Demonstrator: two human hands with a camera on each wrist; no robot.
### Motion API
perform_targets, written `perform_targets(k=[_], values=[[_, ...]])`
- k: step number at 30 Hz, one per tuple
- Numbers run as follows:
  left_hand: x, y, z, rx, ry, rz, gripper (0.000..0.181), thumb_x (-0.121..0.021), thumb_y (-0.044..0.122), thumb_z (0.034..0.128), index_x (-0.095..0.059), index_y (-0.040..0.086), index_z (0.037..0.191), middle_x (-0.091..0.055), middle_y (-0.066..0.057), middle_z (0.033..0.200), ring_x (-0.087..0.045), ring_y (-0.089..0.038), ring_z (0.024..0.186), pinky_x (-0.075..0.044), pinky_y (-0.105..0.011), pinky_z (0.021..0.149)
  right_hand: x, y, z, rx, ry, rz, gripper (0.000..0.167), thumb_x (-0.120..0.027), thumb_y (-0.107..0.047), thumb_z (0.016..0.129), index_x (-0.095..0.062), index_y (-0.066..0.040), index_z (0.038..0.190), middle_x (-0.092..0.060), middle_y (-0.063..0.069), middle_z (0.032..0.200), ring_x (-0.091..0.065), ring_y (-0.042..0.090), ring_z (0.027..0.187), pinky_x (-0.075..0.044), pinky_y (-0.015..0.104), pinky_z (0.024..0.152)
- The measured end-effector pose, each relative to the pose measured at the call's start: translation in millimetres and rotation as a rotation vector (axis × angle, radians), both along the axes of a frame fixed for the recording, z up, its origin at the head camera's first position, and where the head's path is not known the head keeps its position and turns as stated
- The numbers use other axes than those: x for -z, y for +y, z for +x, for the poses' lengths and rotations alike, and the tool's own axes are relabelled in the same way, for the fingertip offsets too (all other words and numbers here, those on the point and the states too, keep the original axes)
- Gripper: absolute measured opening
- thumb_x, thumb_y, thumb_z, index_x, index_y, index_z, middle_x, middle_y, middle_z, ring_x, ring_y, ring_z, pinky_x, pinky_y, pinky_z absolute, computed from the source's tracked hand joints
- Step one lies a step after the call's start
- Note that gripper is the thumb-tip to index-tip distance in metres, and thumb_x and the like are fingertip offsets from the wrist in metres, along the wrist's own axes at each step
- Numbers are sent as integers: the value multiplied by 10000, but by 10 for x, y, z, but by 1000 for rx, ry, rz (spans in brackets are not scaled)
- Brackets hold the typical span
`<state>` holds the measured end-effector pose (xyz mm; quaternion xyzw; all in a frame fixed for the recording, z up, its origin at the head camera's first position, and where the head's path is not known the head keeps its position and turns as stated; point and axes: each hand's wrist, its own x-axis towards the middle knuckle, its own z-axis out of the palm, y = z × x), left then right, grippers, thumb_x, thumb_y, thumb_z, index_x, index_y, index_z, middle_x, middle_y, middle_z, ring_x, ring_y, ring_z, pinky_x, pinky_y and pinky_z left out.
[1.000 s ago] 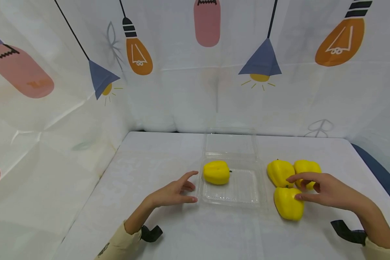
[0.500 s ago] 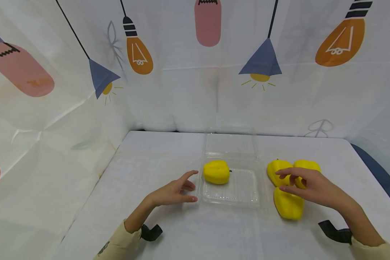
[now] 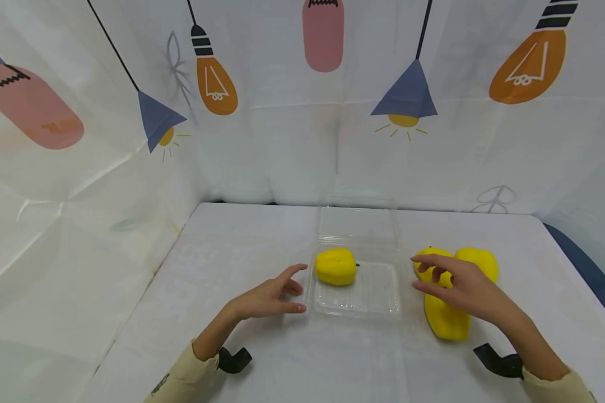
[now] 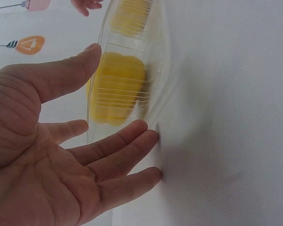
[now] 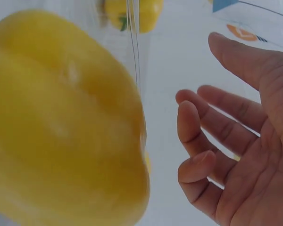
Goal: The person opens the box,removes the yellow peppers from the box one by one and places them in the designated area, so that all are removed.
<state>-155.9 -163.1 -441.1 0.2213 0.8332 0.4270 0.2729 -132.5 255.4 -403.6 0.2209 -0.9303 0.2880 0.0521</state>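
Observation:
A clear plastic clamshell box (image 3: 378,288) lies open on the table, with one yellow bell pepper (image 3: 335,267) inside at its left. Beside the box's left wall my left hand (image 3: 269,298) spreads its fingers, holding nothing; in the left wrist view the pepper (image 4: 120,87) shows through the ribbed wall. My right hand (image 3: 466,285) hovers over a group of 3 yellow bell peppers right of the box, partly covering the back-left pepper (image 3: 426,254) and the front pepper (image 3: 447,322). In the right wrist view its loosely bent fingers hold nothing, apart from a large near pepper (image 5: 66,122).
The box's lid (image 3: 356,223) is folded back toward the rear edge of the white-covered table (image 3: 252,235). The third loose pepper (image 3: 481,262) sits at the back right. A white curtain (image 3: 292,145) printed with lamps hangs behind the table.
My right hand has moved left and slightly up across the group of peppers, away from the front one. The left hand, the box and the peppers have stayed in place.

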Motion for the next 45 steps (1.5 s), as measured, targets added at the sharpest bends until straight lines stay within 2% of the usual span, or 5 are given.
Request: perform_targets(k=[7, 14, 27, 35, 45], values=[[-6, 5, 6, -2, -12, 11, 845, -731, 385, 896, -209, 261, 1548, -572, -75, 1294, -537, -211, 1228, -402, -466, 1061, -1, -185, 8, 25, -63, -35, 463, -734, -437, 877, -634, -209, 1267, -649, -81, 1013, -564, 111, 848, -506, 265, 680], [-15, 6, 6, -1, -5, 8, 844, -731, 380, 897, -210, 251, 1548, -573, -76, 1290, -539, -212, 1226, -403, -458, 1060, 68, -337, 6, 97, -32, -78, 511, -775, -407, 850, -629, -178, 1283, -667, -51, 1018, -572, 108, 794, -493, 246, 636], [-15, 3, 9, 0, 1, 7, 852, -735, 383, 893, -210, 245, 1550, -572, -78, 1300, -541, -195, 1222, -405, -458, 1061, 89, -573, 0, 190, -102, -107, 568, -726, -511, 860, -615, -158, 1291, -666, -7, 1069, -568, 133, 810, -473, 246, 608], [-10, -1, 8, -2, -2, 15, 850, -738, 374, 893, -212, 244, 1549, -572, -81, 1295, -542, -200, 1222, -404, -462, 1060, 128, -729, -3, 184, -156, -97, 599, -709, -541, 861, -596, -164, 1312, -668, 34, 1130, -593, 182, 887, -495, 283, 643], [-1, -3, -9, -2, -10, 20, 852, -740, 383, 889, -216, 255, 1548, -573, -71, 1293, -541, -193, 1223, -397, -466, 1065, 199, -899, 1, 179, -156, -127, 638, -724, -536, 850, -554, -169, 1343, -665, 44, 1167, -572, 153, 832, -495, 249, 568]])
